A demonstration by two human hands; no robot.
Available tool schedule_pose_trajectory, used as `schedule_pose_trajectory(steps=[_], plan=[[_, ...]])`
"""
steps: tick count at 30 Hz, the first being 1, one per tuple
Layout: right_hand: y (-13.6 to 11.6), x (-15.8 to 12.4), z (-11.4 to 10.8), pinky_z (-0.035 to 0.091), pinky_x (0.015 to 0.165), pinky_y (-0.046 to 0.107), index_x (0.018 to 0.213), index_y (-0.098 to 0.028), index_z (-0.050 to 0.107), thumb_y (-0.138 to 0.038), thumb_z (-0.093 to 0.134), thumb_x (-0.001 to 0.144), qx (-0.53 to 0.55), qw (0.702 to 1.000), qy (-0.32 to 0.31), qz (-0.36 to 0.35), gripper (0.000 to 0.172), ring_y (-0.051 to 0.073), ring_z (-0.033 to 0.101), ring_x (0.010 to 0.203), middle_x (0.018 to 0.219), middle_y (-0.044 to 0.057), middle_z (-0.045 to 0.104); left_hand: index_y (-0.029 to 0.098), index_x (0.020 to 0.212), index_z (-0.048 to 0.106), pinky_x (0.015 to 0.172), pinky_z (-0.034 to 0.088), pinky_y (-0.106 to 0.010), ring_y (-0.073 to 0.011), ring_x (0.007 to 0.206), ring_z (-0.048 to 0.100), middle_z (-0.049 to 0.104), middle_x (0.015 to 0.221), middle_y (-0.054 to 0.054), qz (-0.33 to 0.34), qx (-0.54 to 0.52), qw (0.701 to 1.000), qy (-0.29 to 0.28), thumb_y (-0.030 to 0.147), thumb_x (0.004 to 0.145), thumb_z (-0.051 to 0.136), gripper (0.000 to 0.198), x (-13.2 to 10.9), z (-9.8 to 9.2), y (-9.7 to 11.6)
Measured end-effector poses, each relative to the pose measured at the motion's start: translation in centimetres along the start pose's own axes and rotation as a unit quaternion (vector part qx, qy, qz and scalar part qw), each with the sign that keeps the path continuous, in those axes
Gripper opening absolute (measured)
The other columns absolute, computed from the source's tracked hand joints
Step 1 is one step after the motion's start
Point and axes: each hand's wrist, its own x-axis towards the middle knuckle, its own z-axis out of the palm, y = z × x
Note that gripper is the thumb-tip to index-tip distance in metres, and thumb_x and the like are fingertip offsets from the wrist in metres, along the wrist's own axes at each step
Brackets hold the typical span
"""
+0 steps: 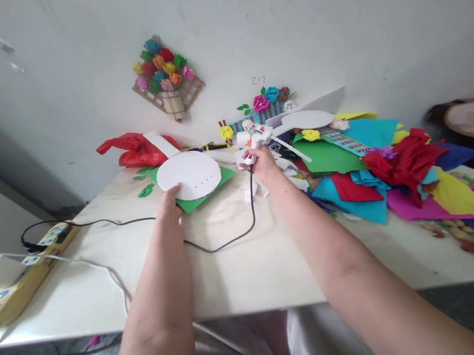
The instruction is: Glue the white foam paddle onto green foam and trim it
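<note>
White card disc on left of table, over green sheet: I judge it light, stiffish, easily bent; best held by near rim. My left hand pinches there, thumb on top. My right hand grips glue gun, likely rigid.

Green sheet partly hidden under the white disc — power strip cropped at left

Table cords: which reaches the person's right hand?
The black cord, joined to the glue gun in the right hand; the white cord lies far left.
</note>
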Motion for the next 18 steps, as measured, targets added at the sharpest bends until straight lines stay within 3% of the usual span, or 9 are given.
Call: schedule_pose_trajectory(steps=[6, 9, 13, 15, 18], plan=[[1.0, -0.9, 0.7, 0.055, 0.055, 0.029, 0.091, -0.022, 0.046, -0.024, 0.054, 0.078, 0.039, 0.995, -0.033, 0.080, 0.016, 0.012, 0.059, 0.056, 0.065, -0.004, 0.059, 0.017, 0.124, 0.054, 0.086, 0.054, -0.033, -0.0246, 0.109, 0.060, 0.066, 0.114, -0.008, -0.013, -0.024, 1.000, 0.016, 0.005, 0.066, 0.059, 0.060, -0.3, 0.3, 0.2], [2.8, -1.9, 1.6, 0.054, 0.054, 0.028, 0.092, -0.023, 0.045, -0.027, 0.053, 0.080, 0.040, 0.993, -0.020, 0.106, 0.014, 0.011, 0.058, 0.053, 0.061, -0.006, 0.056, 0.017, 0.123, 0.055, 0.087, 0.054, -0.032, -0.0245, 0.112, 0.058, 0.064, 0.118, -0.008, -0.004, -0.025, 1.000, 0.011, 0.005, 0.067, 0.059, 0.058, -0.4, 0.2, 0.3], [4.9, -3.0, 2.6, 0.050, 0.051, 0.023, 0.090, -0.021, 0.046, -0.025, 0.051, 0.080, 0.018, 0.989, 0.043, 0.138, 0.011, 0.010, 0.057, 0.051, 0.063, -0.004, 0.056, 0.017, 0.123, 0.055, 0.089, 0.053, -0.033, -0.0245, 0.111, 0.058, 0.065, 0.116, -0.008, -0.003, -0.042, 0.999, 0.018, 0.005, 0.067, 0.058, 0.057, -0.4, 0.2, 0.3], [5.5, -3.0, 2.5, 0.048, 0.050, 0.020, 0.089, -0.020, 0.047, -0.023, 0.051, 0.079, 0.002, 0.991, 0.088, 0.100, 0.011, 0.009, 0.057, 0.053, 0.064, -0.004, 0.055, 0.017, 0.124, 0.055, 0.089, 0.053, -0.034, -0.0245, 0.111, 0.059, 0.066, 0.114, -0.008, -0.008, -0.051, 0.998, 0.026, 0.004, 0.067, 0.058, 0.058, -0.4, 0.2, 0.3], [5.4, -2.3, 1.6, 0.049, 0.056, 0.019, 0.086, -0.020, 0.049, -0.019, 0.053, 0.076, -0.044, 0.987, 0.153, -0.013, 0.011, 0.008, 0.056, 0.055, 0.064, -0.005, 0.054, 0.016, 0.124, 0.054, 0.090, 0.052, -0.034, -0.0240, 0.110, 0.059, 0.066, 0.114, -0.008, -0.010, -0.061, 0.998, 0.029, 0.003, 0.067, 0.057, 0.059, -0.3, 0.3, 0.3]])
